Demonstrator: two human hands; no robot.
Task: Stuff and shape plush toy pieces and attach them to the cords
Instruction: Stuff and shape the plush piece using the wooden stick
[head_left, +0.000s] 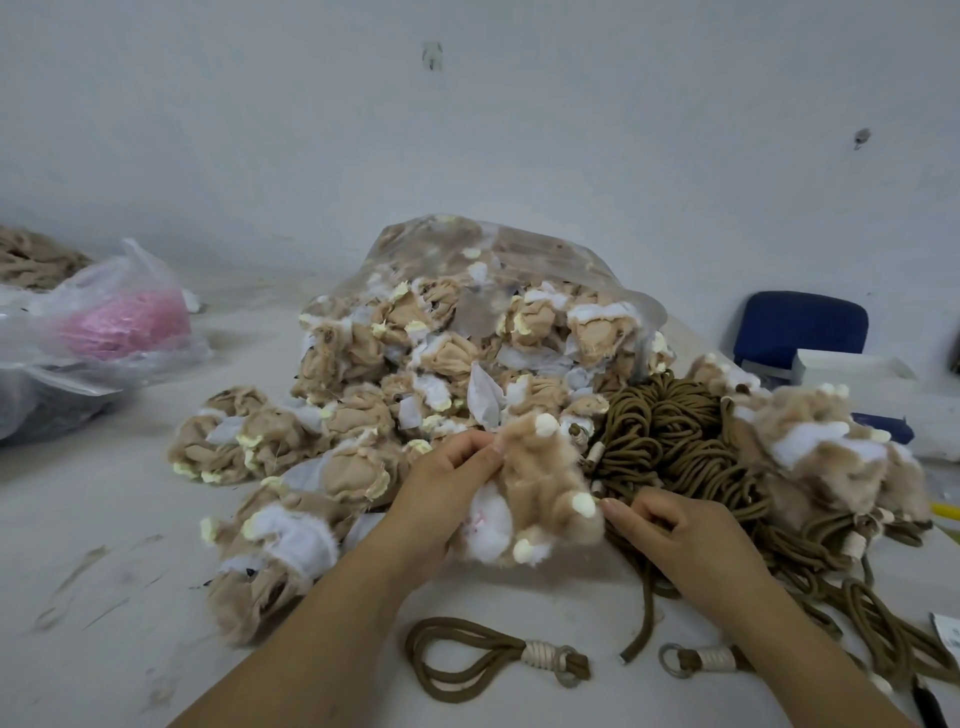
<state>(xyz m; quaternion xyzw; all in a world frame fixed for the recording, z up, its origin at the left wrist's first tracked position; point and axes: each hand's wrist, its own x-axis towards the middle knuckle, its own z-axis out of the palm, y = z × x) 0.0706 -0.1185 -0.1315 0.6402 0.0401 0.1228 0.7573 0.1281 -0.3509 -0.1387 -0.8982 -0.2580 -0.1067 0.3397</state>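
Left hand (452, 475) grip is pinching the plush toy piece (540, 493) at 10 o'clock, steadying it for shaping; right hand (675, 535) grip is curling at 3 o'clock beside the cords (675, 441), hold indeterminate.

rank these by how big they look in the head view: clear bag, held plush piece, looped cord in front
1. clear bag
2. held plush piece
3. looped cord, nearly as wide and nearer the camera, so unsure
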